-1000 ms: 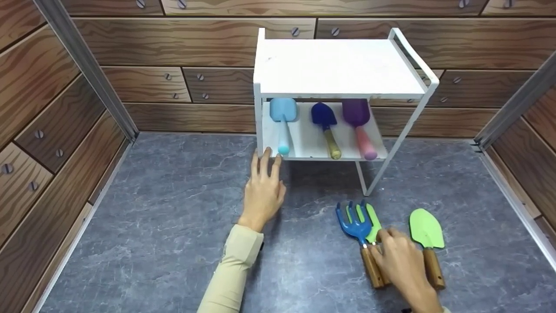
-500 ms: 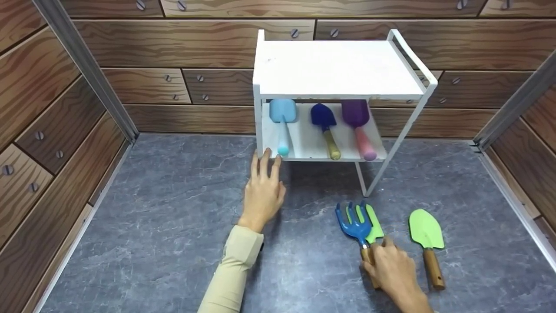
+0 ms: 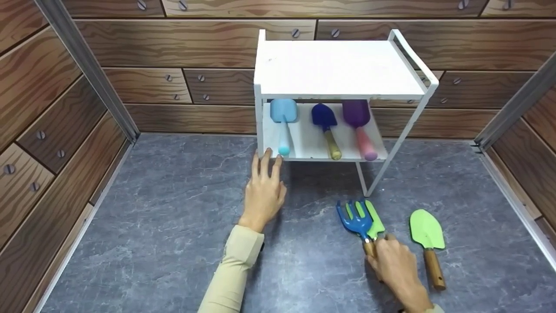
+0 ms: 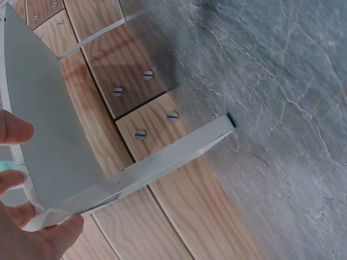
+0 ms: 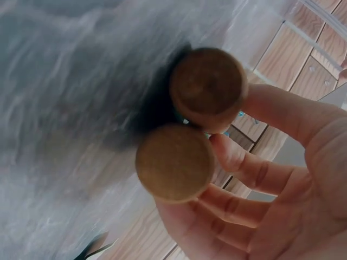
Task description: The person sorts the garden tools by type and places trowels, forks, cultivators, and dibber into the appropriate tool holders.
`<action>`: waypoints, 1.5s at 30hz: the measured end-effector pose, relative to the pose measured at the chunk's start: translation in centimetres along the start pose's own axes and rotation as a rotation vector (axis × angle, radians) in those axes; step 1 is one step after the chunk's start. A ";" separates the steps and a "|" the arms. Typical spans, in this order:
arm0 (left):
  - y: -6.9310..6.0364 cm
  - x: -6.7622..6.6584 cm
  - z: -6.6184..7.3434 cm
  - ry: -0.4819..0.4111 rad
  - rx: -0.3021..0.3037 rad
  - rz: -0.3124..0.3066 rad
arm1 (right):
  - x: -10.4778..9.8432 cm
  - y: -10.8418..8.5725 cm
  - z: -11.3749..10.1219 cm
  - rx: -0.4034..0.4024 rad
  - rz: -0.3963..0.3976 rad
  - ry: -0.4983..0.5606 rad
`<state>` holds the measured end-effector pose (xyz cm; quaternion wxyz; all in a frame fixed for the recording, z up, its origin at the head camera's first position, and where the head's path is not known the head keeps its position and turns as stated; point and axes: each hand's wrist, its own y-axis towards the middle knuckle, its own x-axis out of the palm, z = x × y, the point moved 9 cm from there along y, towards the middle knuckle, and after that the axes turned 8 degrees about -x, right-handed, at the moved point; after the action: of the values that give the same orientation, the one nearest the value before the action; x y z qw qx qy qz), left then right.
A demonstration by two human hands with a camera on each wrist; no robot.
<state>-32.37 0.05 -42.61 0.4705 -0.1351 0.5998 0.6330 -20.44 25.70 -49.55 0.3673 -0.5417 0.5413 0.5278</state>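
Gripping two wooden handles (image 5: 174, 162) between thumb and fingers, my right hand (image 3: 394, 263) has the blue hand fork (image 3: 358, 224) and the green hand fork (image 3: 377, 225) overlapped beneath it, long axes running away from me, tines toward the near right leg (image 3: 406, 130) of the white rack (image 3: 339, 67). Apart, to their right, lies the green trowel (image 3: 426, 230); my left hand (image 3: 263, 195), farther off, touches the near left corner of the lower shelf (image 3: 305, 145), fingers spread. Beyond, under the rack's top, that shelf bears a light-blue scoop (image 3: 283, 112), navy trowel (image 3: 324, 115) and purple scoop (image 3: 356, 114).
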 end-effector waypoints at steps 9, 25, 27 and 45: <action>0.0 0.0 0.0 -0.012 0.000 0.002 | 0.2 0.6 0.5 0.015 0.012 -0.032; 0.1 0.0 0.1 -0.002 -0.005 -0.022 | -0.7 0.7 0.1 -0.035 0.130 -0.093; 0.1 0.0 0.1 -0.006 -0.007 -0.020 | -0.9 0.8 0.4 -0.018 0.119 -0.063; 0.0 -0.1 0.1 -0.014 0.002 -0.003 | -1.4 1.2 2.2 0.092 0.076 0.067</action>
<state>-32.30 0.11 -42.54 0.4756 -0.1311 0.5971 0.6325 -21.81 27.95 -48.39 0.3531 -0.5205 0.5973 0.4976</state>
